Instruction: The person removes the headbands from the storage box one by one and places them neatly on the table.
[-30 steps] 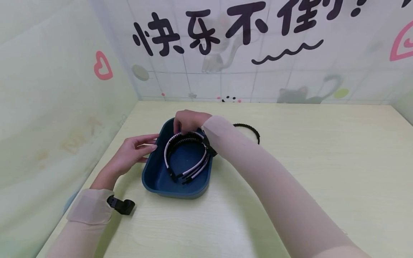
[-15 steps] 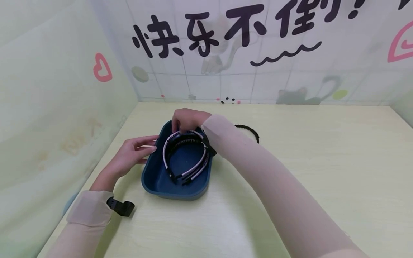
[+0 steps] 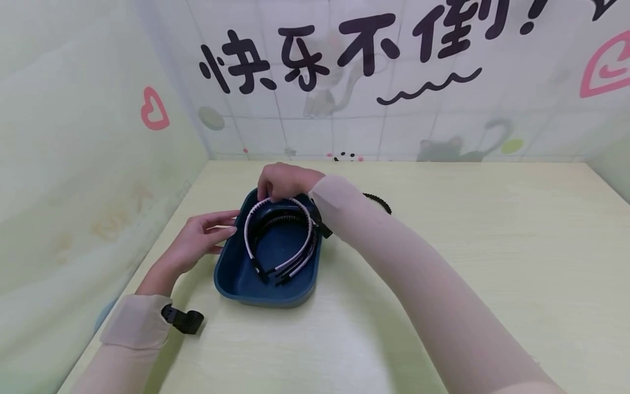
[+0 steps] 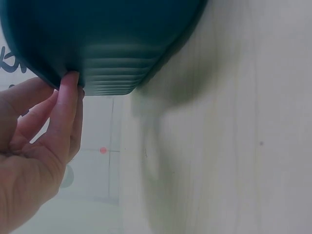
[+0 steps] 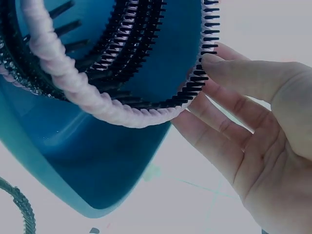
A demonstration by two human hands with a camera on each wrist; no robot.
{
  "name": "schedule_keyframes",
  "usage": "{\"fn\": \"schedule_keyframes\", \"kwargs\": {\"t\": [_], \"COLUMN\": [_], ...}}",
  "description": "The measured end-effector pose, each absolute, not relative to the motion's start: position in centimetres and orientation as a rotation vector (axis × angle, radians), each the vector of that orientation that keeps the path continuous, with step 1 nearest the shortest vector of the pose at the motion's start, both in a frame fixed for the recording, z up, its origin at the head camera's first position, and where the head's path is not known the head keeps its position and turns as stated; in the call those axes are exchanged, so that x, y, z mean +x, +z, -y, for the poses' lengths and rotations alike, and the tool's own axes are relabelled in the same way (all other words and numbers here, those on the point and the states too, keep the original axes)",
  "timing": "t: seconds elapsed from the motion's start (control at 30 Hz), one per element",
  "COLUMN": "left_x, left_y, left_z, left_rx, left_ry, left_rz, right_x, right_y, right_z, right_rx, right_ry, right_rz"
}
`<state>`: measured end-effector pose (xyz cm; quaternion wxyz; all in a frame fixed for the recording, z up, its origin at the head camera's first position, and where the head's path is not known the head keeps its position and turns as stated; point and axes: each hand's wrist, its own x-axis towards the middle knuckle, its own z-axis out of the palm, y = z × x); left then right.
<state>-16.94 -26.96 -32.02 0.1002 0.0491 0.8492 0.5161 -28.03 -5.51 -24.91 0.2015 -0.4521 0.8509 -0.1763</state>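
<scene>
A dark blue plastic bin stands on the table at left of centre in the head view. My left hand touches its left side near the rim, thumb and fingers mostly straight. In the right wrist view, my right hand pinches a pale pink headband with black comb teeth between thumb and fingers. That headband stands tilted up inside the bin, its ends low toward the bin's near side. Behind it are several other headbands, some black, with toothed inner edges, partly hidden.
A black ridged headband lies on the table behind the right forearm, partly covered. The pale wooden table meets printed curtains at the left and back. A black wrist camera sticks out from the left cuff.
My right hand has moved slightly left and up with the pale headband, which is drawn a little apart from the others. The left hand stays at the bin, while the head view has shifted slightly.
</scene>
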Motion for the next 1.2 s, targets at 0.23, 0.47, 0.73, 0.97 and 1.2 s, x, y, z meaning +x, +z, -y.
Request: {"fn": "schedule_keyframes", "kwargs": {"t": [0.23,0.47,0.73,0.97,1.2], "left_x": [-16.8,-16.9,-17.0,-17.0,-17.0], "left_y": [-32.1,-32.2,-32.2,-32.3,-32.2], "left_z": [27.0,27.0,26.9,27.0,26.9], "left_rx": [0.141,0.135,0.151,0.143,0.140], "left_ry": [1.519,1.523,1.547,1.549,1.537], "left_rz": [-2.519,-2.514,-2.511,-2.510,-2.516], "right_x": [-27.6,-27.3,-27.3,-27.1,-26.9], "right_y": [-24.8,-24.4,-23.8,-23.1,-22.2], "right_z": [5.4,5.0,4.7,4.4,3.7], "right_rx": [-1.276,-1.307,-1.351,-1.421,-1.449], "right_ry": [-0.460,-0.451,-0.411,-0.408,-0.407], "right_rz": [-2.405,-2.421,-2.458,-2.452,-2.465]}}
